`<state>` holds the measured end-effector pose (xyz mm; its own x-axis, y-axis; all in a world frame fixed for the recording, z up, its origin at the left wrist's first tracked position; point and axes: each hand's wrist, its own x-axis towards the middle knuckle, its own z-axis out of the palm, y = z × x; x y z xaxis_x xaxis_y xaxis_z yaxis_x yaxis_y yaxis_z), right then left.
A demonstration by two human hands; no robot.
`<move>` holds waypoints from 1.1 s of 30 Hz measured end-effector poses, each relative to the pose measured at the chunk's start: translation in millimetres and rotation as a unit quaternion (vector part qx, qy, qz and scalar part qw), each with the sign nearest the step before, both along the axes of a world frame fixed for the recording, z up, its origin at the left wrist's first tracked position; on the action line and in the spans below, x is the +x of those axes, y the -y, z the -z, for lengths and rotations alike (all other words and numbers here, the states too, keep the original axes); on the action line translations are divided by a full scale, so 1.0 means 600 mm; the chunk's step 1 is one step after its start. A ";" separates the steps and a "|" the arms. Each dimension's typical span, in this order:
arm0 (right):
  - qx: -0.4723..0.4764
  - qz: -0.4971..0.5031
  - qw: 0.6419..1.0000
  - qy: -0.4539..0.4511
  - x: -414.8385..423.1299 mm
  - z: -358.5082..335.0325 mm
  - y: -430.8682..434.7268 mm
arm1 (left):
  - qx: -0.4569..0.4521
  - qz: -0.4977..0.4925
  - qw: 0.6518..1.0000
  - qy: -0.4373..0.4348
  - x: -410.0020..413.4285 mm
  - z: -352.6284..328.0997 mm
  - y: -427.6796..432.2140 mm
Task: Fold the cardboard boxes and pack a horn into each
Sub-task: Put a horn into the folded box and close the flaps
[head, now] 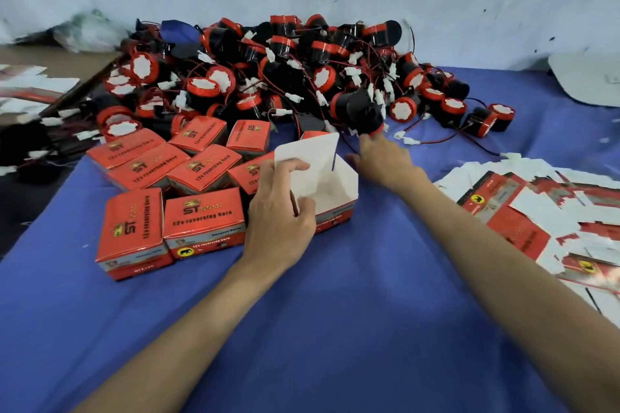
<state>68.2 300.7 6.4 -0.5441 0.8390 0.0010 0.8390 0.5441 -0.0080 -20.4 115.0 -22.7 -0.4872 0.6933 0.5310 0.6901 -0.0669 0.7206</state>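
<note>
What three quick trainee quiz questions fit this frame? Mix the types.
1. Fill in: the right hand takes a ___ from the pile.
2. True or false: the open box already holds a horn.
3. Which hand grips the open box? A) left hand B) right hand

Key: 1 horn; 2 false; 3 A.

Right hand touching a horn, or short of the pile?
Touching. Head view: fingers of the right hand close on the red rim of a horn at the near edge of the pile, no gap visible.
</note>
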 end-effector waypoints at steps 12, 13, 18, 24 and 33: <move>-0.174 -0.052 0.938 0.296 0.127 -0.107 0.121 | 0.002 -0.028 1.000 -0.008 0.004 0.002 0.000; -0.097 -0.038 0.958 0.268 0.130 -0.109 0.126 | -0.001 -0.030 1.000 -0.005 0.005 0.002 0.000; 0.175 -0.002 0.983 0.054 0.133 -0.097 0.119 | 0.010 -0.037 0.999 0.009 0.004 0.001 0.001; -0.076 -0.058 0.994 0.051 0.133 -0.069 0.080 | 0.012 -0.036 0.999 0.002 0.004 0.001 0.004; -0.265 -0.014 0.756 -0.598 0.173 -0.089 0.087 | 0.012 -0.026 0.999 -0.020 0.007 -0.001 0.006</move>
<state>172.0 248.5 59.8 -0.4376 0.8822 0.1736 0.0467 0.2151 -0.9755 -16.3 111.7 -22.1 -0.5004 0.6544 0.5669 0.7212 -0.0473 0.6911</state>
